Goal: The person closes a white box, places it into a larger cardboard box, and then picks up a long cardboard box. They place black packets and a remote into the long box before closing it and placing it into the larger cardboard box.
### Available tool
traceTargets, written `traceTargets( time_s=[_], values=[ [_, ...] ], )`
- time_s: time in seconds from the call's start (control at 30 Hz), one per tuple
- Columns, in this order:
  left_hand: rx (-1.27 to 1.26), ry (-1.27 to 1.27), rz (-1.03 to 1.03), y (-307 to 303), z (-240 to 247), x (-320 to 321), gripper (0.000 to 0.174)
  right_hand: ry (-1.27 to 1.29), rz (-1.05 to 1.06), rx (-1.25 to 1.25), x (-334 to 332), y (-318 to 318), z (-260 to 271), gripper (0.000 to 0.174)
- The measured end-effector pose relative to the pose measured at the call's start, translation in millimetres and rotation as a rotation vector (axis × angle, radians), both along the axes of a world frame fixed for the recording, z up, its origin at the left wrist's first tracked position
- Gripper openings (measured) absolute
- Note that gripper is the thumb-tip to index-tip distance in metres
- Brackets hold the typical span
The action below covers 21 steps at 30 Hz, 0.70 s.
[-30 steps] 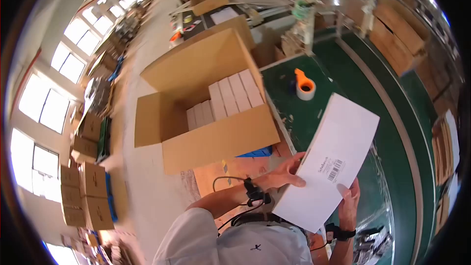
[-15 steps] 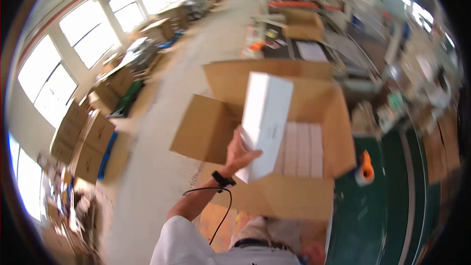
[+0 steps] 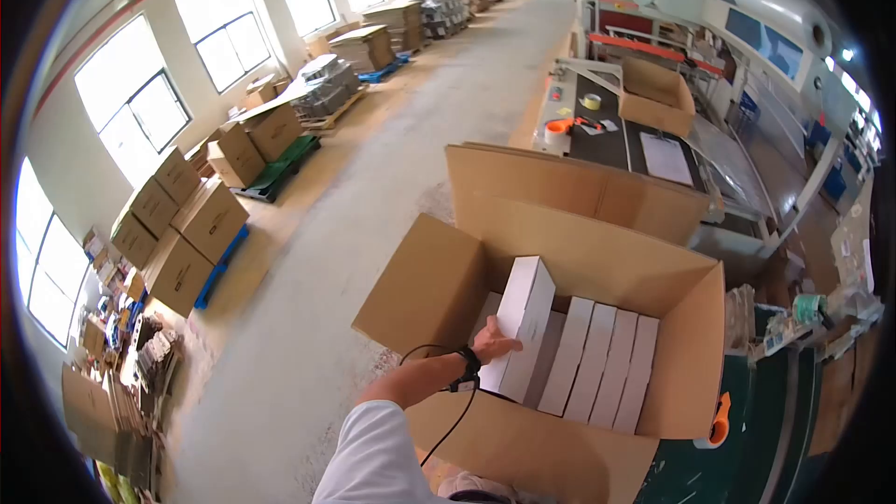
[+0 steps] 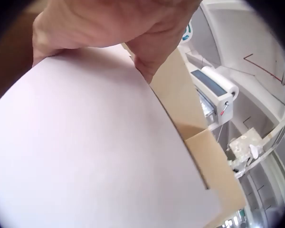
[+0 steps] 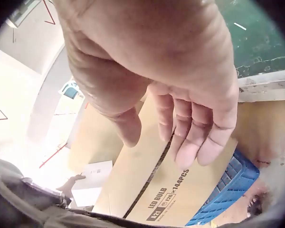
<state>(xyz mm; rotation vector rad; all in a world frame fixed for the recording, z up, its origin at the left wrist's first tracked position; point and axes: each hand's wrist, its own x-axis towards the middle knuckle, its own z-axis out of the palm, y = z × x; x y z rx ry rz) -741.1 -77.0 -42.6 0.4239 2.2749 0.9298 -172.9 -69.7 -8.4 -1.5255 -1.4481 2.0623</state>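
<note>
My left hand (image 3: 493, 341) grips a long white box (image 3: 525, 303) from its near side, fingers and thumb across its width. The box stands on edge, tilted, at the left end inside a big open cardboard carton (image 3: 420, 285). To its right, several white boxes (image 3: 597, 355) are lined up. In the left wrist view the white box (image 4: 95, 142) fills most of the picture. My right hand (image 5: 180, 80), out of the head view, hangs loosely curled over the carton's outer side (image 5: 171, 190), which is printed "LED BULB"; nothing is in its fingers.
A blue pallet (image 5: 228, 190) lies under the carton. Right of it, a green-topped table (image 3: 695, 471) bears an orange tape dispenser (image 3: 717, 425). Behind stands a dark workbench (image 3: 616, 135) with another carton (image 3: 656, 98). Stacked cartons (image 3: 191, 261) line the left wall.
The white box went from both hands over the green table to the left hand alone, then down into the carton. The right hand let go of it. The head view swung left.
</note>
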Motion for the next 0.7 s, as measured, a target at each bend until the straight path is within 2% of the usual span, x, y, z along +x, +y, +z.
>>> traceTargets(
  time_s=[0.07,0.1,0.13,0.17,0.23,0.33,0.43,0.53,0.63,0.7],
  values=[
    [-0.04,0.027,-0.017,10,-32,1,0.097,-0.011,0.009,-0.045,11,-9,-3,0.042],
    [-0.072,0.041,-0.037,16,-49,1,0.096,0.011,-0.035,-0.079,22,-2,-45,0.034],
    [-0.071,-0.008,-0.028,17,-49,8,0.095,0.025,-0.087,-0.117,26,-9,-54,0.025],
    [-0.076,-0.053,-0.02,20,-52,11,0.093,-0.023,-0.12,-0.106,47,-33,-53,0.026],
    [-0.021,-0.131,-0.074,28,-50,21,0.089,-0.143,-0.153,-0.073,-8,-36,22,0.029],
    [0.017,-0.245,-0.125,36,-105,14,0.107,-0.17,-0.201,-0.07,4,-60,12,0.03],
    [-0.036,-0.054,-0.467,57,-146,28,0.129,-0.204,-0.211,-0.127,4,-75,3,0.03],
    [-0.33,-0.38,-0.326,103,-162,37,0.136,-0.232,-0.201,-0.165,5,-82,0,0.03],
    [-0.232,-0.335,-0.362,98,-163,38,0.131,-0.266,-0.161,-0.109,1,-73,3,0.03],
    [-0.306,-0.29,-0.385,96,-155,34,0.132,-0.257,-0.103,-0.09,-6,-65,2,0.03]
  ],
)
